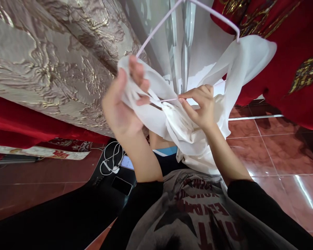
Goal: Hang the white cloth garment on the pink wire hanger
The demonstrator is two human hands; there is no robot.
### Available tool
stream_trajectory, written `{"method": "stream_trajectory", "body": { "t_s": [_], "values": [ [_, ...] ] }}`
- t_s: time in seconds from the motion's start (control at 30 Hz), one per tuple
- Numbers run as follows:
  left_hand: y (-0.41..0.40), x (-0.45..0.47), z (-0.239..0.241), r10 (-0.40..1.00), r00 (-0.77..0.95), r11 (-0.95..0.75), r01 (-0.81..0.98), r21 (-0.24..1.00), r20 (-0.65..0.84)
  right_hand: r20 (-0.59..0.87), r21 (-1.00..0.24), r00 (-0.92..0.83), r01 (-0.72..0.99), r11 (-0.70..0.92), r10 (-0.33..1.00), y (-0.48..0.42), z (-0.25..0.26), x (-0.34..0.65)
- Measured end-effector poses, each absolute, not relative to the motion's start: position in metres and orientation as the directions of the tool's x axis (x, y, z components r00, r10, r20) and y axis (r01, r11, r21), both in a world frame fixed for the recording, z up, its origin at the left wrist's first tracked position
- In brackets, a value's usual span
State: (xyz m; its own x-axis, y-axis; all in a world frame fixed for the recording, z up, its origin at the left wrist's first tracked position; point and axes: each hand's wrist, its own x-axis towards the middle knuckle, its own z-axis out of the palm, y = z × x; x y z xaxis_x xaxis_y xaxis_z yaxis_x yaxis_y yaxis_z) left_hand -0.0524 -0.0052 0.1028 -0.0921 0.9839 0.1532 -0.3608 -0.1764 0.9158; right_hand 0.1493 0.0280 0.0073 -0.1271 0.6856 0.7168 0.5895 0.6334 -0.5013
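Observation:
A thin pale pink clothes hanger (160, 28) hangs in front of me, with a sheer white garment (182, 133) draped over both its ends and bunched below. My right hand (200, 104) pinches the hanger's lower bar between thumb and forefinger, beside the gathered cloth. My left hand (129, 100) is at the hanger's left end, blurred by motion. Its fingers are apart and loosely curled, near the garment's narrow white strips. The garment's lower folds fall towards my lap, and part of the lower bar is hidden in the cloth.
Shiny, pale embossed fabric (54, 66) hangs close on the left, and red cloth with gold decoration (297, 73) on the right. A black seat (94, 201) carries a dark phone (121, 185), a lit phone (127, 162) and a white cable (106, 163). Reddish tiles (266, 152) cover the floor.

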Motion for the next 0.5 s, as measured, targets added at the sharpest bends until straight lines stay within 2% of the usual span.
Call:
{"method": "stream_trajectory", "body": {
  "t_s": [0.13, 0.23, 0.33, 0.37, 0.5],
  "values": [
    [0.0, -0.091, 0.092, 0.868, -0.413, -0.45, -0.414, 0.791, 0.277, 0.708, -0.487, -0.148, 0.604, 0.63, 0.69, 0.028, 0.007, 0.154],
    [0.0, -0.097, 0.062, 0.807, -0.575, -0.487, -0.518, 0.704, 0.135, 0.701, -0.487, -0.155, 0.61, 0.625, 0.697, 0.028, 0.007, 0.156],
    [-0.003, -0.083, 0.027, 0.842, -0.54, -0.39, -0.607, 0.692, 0.0, 0.708, -0.483, -0.165, 0.597, 0.641, 0.687, 0.027, 0.007, 0.154],
    [-0.004, -0.074, 0.018, 0.872, -0.49, -0.347, -0.623, 0.701, -0.004, 0.712, -0.48, -0.172, 0.589, 0.65, 0.681, 0.027, 0.007, 0.153],
    [-0.008, -0.039, 0.006, 0.943, -0.314, -0.29, -0.62, 0.729, 0.108, 0.706, -0.476, -0.204, 0.572, 0.668, 0.678, 0.021, 0.009, 0.149]
  ]
}}
